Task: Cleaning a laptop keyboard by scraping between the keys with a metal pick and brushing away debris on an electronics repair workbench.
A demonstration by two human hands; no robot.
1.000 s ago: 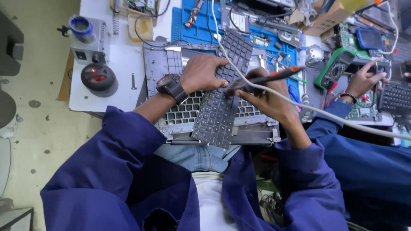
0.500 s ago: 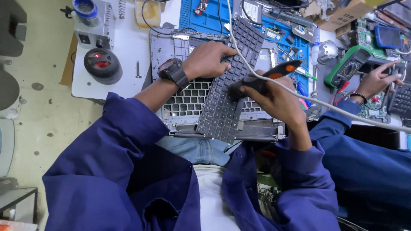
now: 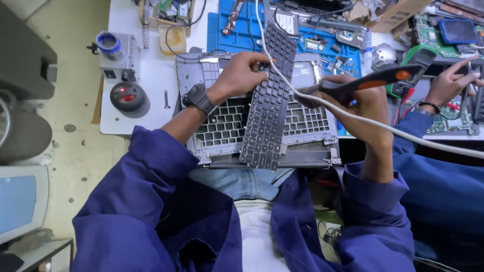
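Laptop keyboard [image 3: 267,100]: black, lifted edge-up over grey laptop chassis [image 3: 222,121], centre of bench. Left hand [image 3: 242,75]: gripping far end. Right hand [image 3: 365,103]: closed around corded soldering iron [image 3: 373,80], tip near keyboard. Best kept steady; cord clear.

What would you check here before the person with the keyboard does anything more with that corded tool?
1. Left hand grips the black keyboard at its upper part: ok.
2. Right hand holds the dark tool with orange patches firmly: ok.
3. Tool tip meets the keyboard's right edge: cannot tell exactly where.
4. White cord lies across the keyboard and right forearm, in the way: not ok.
5. Silver laptop frame rests flat beneath: ok.
6. The neighbouring person's hand stays apart from the tool: ok.
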